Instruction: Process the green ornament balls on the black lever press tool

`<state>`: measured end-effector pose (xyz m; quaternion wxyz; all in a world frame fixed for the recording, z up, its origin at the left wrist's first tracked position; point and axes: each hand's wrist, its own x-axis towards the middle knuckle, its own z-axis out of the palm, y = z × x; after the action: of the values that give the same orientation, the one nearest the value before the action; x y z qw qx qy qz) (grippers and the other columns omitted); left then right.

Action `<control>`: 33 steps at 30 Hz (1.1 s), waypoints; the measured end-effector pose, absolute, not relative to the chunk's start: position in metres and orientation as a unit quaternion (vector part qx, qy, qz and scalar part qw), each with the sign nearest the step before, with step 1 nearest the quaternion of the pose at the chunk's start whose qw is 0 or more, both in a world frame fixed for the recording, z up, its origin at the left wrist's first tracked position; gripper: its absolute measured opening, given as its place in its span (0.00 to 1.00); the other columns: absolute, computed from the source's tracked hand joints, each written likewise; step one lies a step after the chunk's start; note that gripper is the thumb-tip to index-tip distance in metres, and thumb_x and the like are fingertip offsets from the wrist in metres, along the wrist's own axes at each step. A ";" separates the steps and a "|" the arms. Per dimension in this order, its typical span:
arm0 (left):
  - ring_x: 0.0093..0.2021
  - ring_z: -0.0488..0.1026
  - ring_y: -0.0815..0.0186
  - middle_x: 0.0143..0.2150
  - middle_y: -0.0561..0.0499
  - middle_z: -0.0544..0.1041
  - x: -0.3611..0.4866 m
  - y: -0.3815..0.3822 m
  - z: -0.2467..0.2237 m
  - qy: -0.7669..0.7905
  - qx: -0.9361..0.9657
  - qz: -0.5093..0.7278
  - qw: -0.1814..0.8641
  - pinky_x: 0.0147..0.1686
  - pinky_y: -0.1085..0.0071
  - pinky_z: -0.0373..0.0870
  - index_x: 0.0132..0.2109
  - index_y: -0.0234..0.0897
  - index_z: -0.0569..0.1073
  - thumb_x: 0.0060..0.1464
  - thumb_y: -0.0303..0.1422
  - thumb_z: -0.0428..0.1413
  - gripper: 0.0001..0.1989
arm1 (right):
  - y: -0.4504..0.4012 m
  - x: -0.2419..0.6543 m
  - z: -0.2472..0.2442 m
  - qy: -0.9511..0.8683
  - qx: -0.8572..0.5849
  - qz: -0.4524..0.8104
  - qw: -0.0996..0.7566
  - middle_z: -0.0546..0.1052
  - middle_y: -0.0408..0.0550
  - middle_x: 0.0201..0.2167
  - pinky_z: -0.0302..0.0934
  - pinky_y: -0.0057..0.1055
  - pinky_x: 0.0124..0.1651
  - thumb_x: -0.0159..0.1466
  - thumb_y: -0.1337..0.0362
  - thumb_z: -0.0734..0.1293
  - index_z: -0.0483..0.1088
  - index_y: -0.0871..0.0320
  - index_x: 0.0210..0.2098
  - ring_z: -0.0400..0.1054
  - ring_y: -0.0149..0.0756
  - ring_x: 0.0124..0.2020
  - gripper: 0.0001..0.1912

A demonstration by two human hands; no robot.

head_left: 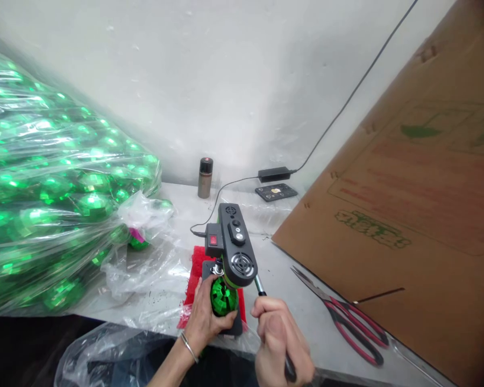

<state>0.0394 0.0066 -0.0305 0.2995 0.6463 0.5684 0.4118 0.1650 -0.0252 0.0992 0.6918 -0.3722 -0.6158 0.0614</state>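
Observation:
My left hand (205, 317) is wrapped round a shiny green faceted ball (224, 297), thumb at its lower right. The ball sits under the round front end of a black machine (237, 242) with a red switch on its left side. My right hand (281, 341) is closed round the black grip of a lever (260, 285) that comes out of the machine's right side. Beneath the machine lies a red mat (196, 277). A metal bracelet circles my left wrist.
A large clear plastic bag (56, 188) of green balls fills the left. Red-handled scissors (342, 320) lie at right, beside a big cardboard box (407, 204). Behind stand a small bottle (205, 180), a power adapter (274, 173) with cable, and a flat phone-like object (276, 192).

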 end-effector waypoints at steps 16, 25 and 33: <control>0.63 0.75 0.40 0.61 0.37 0.78 0.044 0.006 -0.033 0.577 0.636 0.429 0.279 0.66 0.37 0.69 0.64 0.36 0.68 0.43 0.36 0.69 0.40 | -0.025 0.162 0.102 -0.604 -0.379 0.045 0.700 0.67 0.40 0.23 0.60 0.30 0.30 0.71 0.78 0.57 0.63 0.55 0.27 0.67 0.30 0.25 0.18; 0.61 0.76 0.40 0.59 0.36 0.79 0.044 0.006 -0.028 0.583 0.638 0.424 0.272 0.64 0.36 0.72 0.63 0.36 0.69 0.42 0.35 0.68 0.39 | -0.025 0.161 0.102 -0.598 -0.381 0.036 0.704 0.64 0.39 0.22 0.60 0.30 0.30 0.71 0.79 0.57 0.62 0.55 0.26 0.66 0.31 0.25 0.19; 0.65 0.75 0.38 0.62 0.36 0.79 0.045 0.006 -0.031 0.590 0.639 0.418 0.264 0.68 0.32 0.66 0.64 0.36 0.69 0.41 0.35 0.68 0.41 | -0.023 0.157 0.100 -0.584 -0.379 0.034 0.717 0.66 0.39 0.21 0.59 0.30 0.29 0.71 0.78 0.57 0.61 0.55 0.25 0.66 0.30 0.24 0.20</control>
<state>0.0447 0.0062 -0.0310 0.2644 0.6387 0.5895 0.4178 0.1572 -0.0229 0.1001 0.7173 -0.3793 -0.5835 0.0337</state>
